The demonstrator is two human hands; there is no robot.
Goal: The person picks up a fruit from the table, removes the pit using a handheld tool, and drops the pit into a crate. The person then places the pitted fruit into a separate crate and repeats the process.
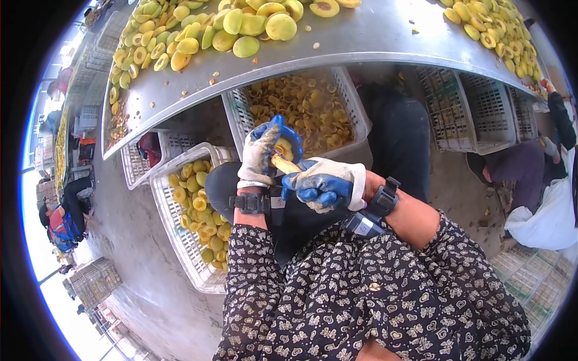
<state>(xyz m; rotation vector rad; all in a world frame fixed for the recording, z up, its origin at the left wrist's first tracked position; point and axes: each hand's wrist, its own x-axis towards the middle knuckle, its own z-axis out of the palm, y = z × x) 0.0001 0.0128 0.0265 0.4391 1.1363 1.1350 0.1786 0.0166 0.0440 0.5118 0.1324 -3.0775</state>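
My left hand (260,153), in a white work glove with blue coating, is closed around a yellow fruit half (283,146), its blue fingers curled over the far side. My right hand (325,183), gloved the same way, grips a short tool with a pale wooden-looking handle (285,163). The tool points at the fruit; its working end is hidden. Both hands are close together above my lap. Just beyond them stands a white crate (355,102) filled with scooped yellow fruit pieces.
A metal table (361,36) runs across the front, with a heap of green-yellow fruit halves (241,27) and another fruit heap (494,33) on the right. A white crate of fruit halves (174,231) stands left. More crates (475,111) sit beneath the table; people are at both sides.
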